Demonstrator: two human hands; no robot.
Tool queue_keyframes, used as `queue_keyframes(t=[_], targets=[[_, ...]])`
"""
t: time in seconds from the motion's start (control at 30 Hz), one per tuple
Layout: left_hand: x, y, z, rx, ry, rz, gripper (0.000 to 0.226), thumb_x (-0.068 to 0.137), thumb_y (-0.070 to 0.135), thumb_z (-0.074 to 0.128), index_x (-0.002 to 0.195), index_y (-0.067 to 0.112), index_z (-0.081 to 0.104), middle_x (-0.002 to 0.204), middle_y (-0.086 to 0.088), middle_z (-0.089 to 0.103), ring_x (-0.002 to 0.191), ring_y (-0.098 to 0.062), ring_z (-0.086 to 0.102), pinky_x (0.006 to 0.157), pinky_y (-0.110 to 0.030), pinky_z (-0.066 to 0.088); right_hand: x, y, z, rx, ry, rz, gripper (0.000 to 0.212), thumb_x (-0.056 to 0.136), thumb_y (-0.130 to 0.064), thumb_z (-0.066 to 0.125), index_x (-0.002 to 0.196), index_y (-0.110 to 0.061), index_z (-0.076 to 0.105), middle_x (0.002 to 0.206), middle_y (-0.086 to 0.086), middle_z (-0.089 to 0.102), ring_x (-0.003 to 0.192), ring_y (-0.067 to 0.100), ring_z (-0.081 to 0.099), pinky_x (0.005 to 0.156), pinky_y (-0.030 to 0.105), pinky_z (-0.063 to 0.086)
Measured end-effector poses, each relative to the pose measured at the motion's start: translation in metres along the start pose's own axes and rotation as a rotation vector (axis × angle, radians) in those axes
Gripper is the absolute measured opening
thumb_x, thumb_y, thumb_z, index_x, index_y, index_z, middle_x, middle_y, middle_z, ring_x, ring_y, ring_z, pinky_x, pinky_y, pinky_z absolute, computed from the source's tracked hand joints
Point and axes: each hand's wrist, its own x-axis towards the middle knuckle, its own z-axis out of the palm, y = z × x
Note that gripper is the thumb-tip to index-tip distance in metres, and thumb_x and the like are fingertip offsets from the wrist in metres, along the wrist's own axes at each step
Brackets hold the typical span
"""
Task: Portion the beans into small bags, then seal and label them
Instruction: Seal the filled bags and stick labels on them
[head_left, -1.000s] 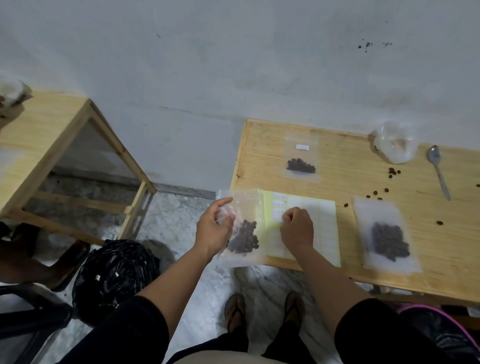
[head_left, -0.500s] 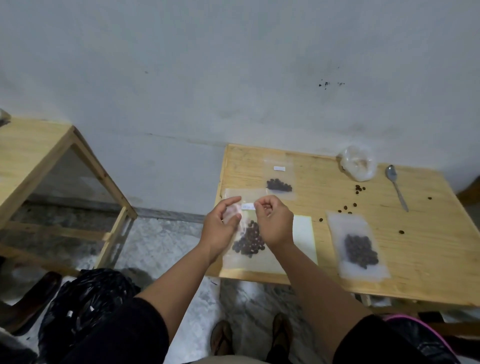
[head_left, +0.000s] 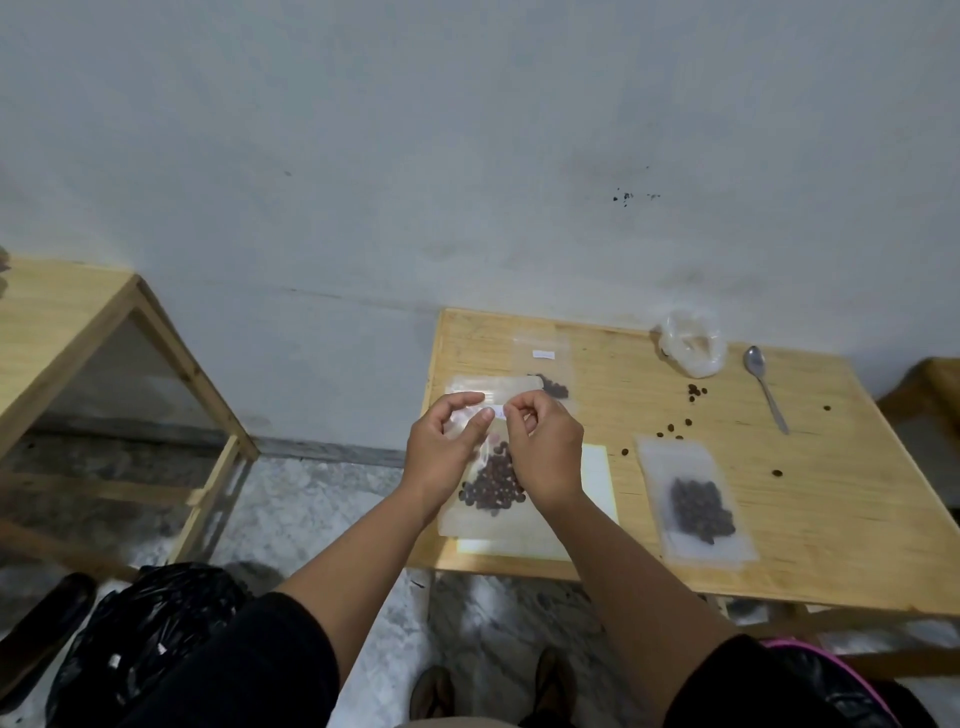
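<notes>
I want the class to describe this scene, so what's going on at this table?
A person is bagging beans. The left hand holds a bag of beans up over the label sheet, while the right hand pinches a small white label at the bag's top. Two more filled bags lie on the table: the far one is labelled, the right one is not. Loose beans and a spoon lie nearby.

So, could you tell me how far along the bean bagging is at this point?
Done: the far bag holds beans and carries a white label. In hand: the left hand holds a filled bag while the right hand pinches a small label at its top. Left: the right-side bag shows no label, and loose beans lie scattered by the spoon.
</notes>
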Motion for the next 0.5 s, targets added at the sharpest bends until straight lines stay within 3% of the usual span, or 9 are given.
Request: queue_keyframes(t=[0.03, 0.13, 0.23, 0.33, 0.43, 0.5], targets=[[0.001, 0.000, 0.002, 0.007, 0.010, 0.007, 0.013, 0.083, 0.033, 0.071, 0.095, 0.038, 0.068, 0.110, 0.016, 0.065, 0.114, -0.013, 0.056, 0.090, -0.035, 0.052, 0.001, 0.000, -0.001, -0.006, 0.001, -0.004, 0.009, 0.089, -0.014, 0.058, 0.084, -0.010, 0.064, 0.074, -0.005, 0.056, 0.068, 0.011, 0.050, 0.067, 0.022, 0.039], [0.003, 0.004, 0.008, 0.024, 0.036, 0.018, 0.013, 0.086, 0.023, 0.068, 0.092, 0.035, 0.067, 0.108, 0.013, 0.065, 0.105, -0.003, 0.058, 0.086, -0.023, 0.050, 0.003, 0.002, -0.005, -0.020, 0.011, -0.020, 0.009, 0.089, -0.013, 0.057, 0.083, -0.010, 0.064, 0.075, -0.005, 0.056, 0.068, 0.011, 0.049, 0.067, 0.022, 0.038], [0.008, 0.005, 0.013, 0.054, 0.043, 0.021, 0.016, 0.086, 0.022, 0.067, 0.089, 0.037, 0.068, 0.102, 0.021, 0.066, 0.109, -0.012, 0.058, 0.096, -0.037, 0.048, 0.006, 0.005, -0.008, -0.022, 0.025, -0.048, 0.002, 0.087, -0.012, 0.060, 0.087, -0.012, 0.062, 0.085, -0.004, 0.056, 0.076, 0.011, 0.051, 0.071, 0.023, 0.040], [0.013, 0.006, 0.021, 0.056, 0.062, -0.006, 0.015, 0.085, 0.022, 0.067, 0.089, 0.037, 0.068, 0.101, 0.021, 0.065, 0.108, -0.015, 0.059, 0.095, -0.044, 0.049, 0.009, 0.010, -0.010, -0.028, 0.099, -0.029, 0.018, 0.080, -0.014, 0.068, 0.095, -0.019, 0.060, 0.105, -0.006, 0.045, 0.098, 0.009, 0.047, 0.084, 0.022, 0.042], [0.020, 0.009, 0.030, 0.035, 0.073, -0.013, 0.015, 0.085, 0.022, 0.067, 0.090, 0.036, 0.068, 0.102, 0.018, 0.065, 0.106, -0.015, 0.060, 0.095, -0.043, 0.050, 0.016, 0.016, -0.015, 0.061, 0.092, 0.001, 0.018, 0.077, -0.013, 0.073, 0.090, -0.022, 0.064, 0.114, -0.008, 0.040, 0.109, 0.004, 0.040, 0.093, 0.009, 0.031], [0.025, 0.009, 0.037, 0.035, 0.067, -0.015, 0.016, 0.085, 0.020, 0.067, 0.090, 0.035, 0.068, 0.101, 0.018, 0.065, 0.104, -0.012, 0.061, 0.093, -0.039, 0.051, 0.023, 0.018, -0.018, 0.203, -0.005, 0.083, 0.012, 0.077, -0.017, 0.073, 0.085, -0.023, 0.067, 0.117, -0.006, 0.048, 0.110, 0.002, 0.045, 0.088, -0.002, 0.027]])
